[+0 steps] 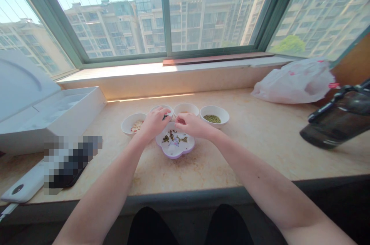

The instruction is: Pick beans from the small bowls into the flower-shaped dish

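Note:
A flower-shaped lilac dish (pixel 175 151) with mixed beans sits on the stone sill in front of me. Behind it stand several small white bowls: one with pale and reddish pieces (pixel 127 123), one partly hidden behind my left hand (pixel 168 108), one behind my right hand (pixel 186 108), and one holding green beans (pixel 214 115). My left hand (pixel 154 121) is pinched closed over the dish's far rim, with dark beans at its fingertips. My right hand (pixel 192 125) is closed in a pinch just above the dish; what it holds is too small to make out.
A white open box (pixel 54 112) lies at the left, with a white device (pixel 26 187) and a blurred dark object near the front edge. A white plastic bag (pixel 295 81) and a dark jug (pixel 338 119) are at the right. The window is behind.

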### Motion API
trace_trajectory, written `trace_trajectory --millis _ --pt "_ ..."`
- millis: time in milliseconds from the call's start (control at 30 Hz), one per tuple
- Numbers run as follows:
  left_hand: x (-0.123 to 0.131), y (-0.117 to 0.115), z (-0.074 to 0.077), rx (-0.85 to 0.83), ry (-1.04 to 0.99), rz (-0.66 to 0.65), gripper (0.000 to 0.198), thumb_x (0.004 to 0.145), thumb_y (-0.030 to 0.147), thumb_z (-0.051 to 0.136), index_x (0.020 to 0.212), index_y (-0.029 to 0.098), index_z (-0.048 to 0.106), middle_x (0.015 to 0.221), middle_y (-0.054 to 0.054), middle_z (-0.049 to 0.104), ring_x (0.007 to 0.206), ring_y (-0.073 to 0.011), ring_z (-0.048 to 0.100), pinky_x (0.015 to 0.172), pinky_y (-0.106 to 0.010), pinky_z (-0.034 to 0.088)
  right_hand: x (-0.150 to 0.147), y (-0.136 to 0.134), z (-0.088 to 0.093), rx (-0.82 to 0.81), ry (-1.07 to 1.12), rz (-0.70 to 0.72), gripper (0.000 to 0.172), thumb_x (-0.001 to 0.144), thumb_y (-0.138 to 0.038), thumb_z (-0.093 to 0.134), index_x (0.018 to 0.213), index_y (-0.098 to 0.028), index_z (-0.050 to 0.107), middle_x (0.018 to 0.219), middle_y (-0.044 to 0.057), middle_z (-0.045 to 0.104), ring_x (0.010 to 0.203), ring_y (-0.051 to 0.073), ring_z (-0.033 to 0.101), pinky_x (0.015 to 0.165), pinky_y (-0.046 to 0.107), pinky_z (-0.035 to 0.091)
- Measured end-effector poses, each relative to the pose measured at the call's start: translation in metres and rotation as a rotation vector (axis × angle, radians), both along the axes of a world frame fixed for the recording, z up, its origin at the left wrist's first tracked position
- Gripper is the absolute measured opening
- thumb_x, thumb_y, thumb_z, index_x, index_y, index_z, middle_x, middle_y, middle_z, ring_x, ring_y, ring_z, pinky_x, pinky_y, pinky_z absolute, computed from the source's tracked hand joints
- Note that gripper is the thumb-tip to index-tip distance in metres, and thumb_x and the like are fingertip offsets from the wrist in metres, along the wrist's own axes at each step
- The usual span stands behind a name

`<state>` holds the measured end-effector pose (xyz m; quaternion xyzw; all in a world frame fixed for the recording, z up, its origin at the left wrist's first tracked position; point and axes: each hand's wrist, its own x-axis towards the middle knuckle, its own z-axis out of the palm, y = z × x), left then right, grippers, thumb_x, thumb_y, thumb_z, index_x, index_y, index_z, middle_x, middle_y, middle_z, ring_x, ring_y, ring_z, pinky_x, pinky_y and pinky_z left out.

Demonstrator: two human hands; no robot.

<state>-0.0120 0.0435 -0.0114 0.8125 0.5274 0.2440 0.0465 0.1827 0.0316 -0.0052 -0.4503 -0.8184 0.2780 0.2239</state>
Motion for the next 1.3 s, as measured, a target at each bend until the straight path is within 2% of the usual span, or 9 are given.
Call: trace_trajectory --millis 100,200,367,533,733,900,967,1133,1300 --pt "0.002 -0.001 0.003 -0.009 -0.006 -0.073 0.026 0.096 0.026 0.049 0.104 0.020 0.073 0.108 -0.007 0.073 0.101 -0.0219 0.067 0.095 -0.035 0.050 0.007 0.001 0.009 -0.365 0.381 0.080 0.022 0.087 -0.036 0.056 0.074 -0.020 0.048 0.066 -0.005 0.043 0.056 0.010 0.038 0.052 0.023 0.029" --pt "0.006 -0.005 0.005 -0.023 0.002 -0.150 0.027 0.096 0.025 0.048 0.096 0.020 0.074 0.101 -0.006 0.073 0.091 -0.0196 0.067 0.088 -0.032 0.050 0.018 0.000 0.019 -0.643 0.704 0.220 0.023 0.084 -0.037 0.056 0.074 -0.022 0.041 0.068 -0.006 0.033 0.054 0.009 0.025 0.049 0.022 0.023" --pt "0.014 -0.018 0.004 -0.111 0.104 -0.296 0.022 0.094 0.022 0.052 0.092 0.021 0.074 0.093 -0.004 0.073 0.084 -0.0180 0.066 0.079 -0.029 0.049 0.031 0.000 0.023 -0.766 0.923 0.283 0.012 0.089 -0.030 0.047 0.081 -0.023 0.041 0.071 -0.005 0.028 0.055 0.012 0.023 0.050 0.022 0.024" --pt "0.020 -0.026 0.003 -0.202 0.245 -0.413 0.015 0.088 0.028 0.066 0.099 0.021 0.074 0.102 -0.006 0.073 0.092 -0.0226 0.067 0.082 -0.032 0.050 0.034 -0.001 0.024 -0.687 0.871 0.151 0.014 0.092 -0.032 0.039 0.080 -0.024 0.037 0.070 -0.004 0.027 0.056 0.014 0.022 0.053 0.025 0.029" --pt "0.029 -0.029 -0.005 -0.195 0.261 -0.465 0.022 0.086 0.030 0.070 0.106 0.021 0.072 0.120 -0.008 0.070 0.108 -0.0261 0.065 0.097 -0.038 0.048 0.040 0.005 0.027 -0.452 0.767 0.144 0.018 0.086 -0.039 0.046 0.079 -0.024 0.040 0.069 -0.004 0.032 0.057 0.013 0.027 0.054 0.025 0.030" --pt "0.035 -0.032 -0.010 -0.179 0.258 -0.389 0.023 0.086 0.027 0.069 0.108 0.021 0.069 0.117 -0.007 0.070 0.105 -0.0247 0.064 0.097 -0.038 0.048 0.054 0.023 0.023 0.173 0.237 -0.299 0.014 0.083 -0.033 0.057 0.077 -0.020 0.057 0.069 0.000 0.056 0.065 0.015 0.048 0.063 0.027 0.037" --pt "0.037 -0.032 -0.011 -0.189 0.277 -0.382 0.017 0.087 0.026 0.066 0.104 0.020 0.068 0.114 -0.007 0.069 0.101 -0.0242 0.064 0.094 -0.038 0.048 0.061 0.027 0.022 0.281 0.000 -0.453 0.013 0.084 -0.029 0.057 0.080 -0.019 0.063 0.078 0.004 0.067 0.074 0.017 0.057 0.069 0.028 0.040" --pt "0.041 -0.029 -0.015 -0.202 0.279 -0.379 0.007 0.089 0.020 0.060 0.094 0.020 0.065 0.106 -0.007 0.069 0.096 -0.0246 0.063 0.088 -0.038 0.049 0.077 0.032 0.021 0.183 -0.318 -0.623 0.017 0.085 -0.027 0.058 0.090 -0.018 0.072 0.097 0.011 0.075 0.089 0.024 0.067 0.071 0.030 0.044" --pt "0.042 -0.027 -0.021 -0.211 0.264 -0.393 0.014 0.093 0.021 0.052 0.086 0.021 0.064 0.096 -0.005 0.067 0.089 -0.0208 0.062 0.087 -0.035 0.048 0.085 0.038 0.017 0.105 -0.426 -0.637 0.020 0.083 -0.025 0.059 0.092 -0.019 0.076 0.097 0.011 0.077 0.090 0.025 0.070 0.073 0.030 0.048"
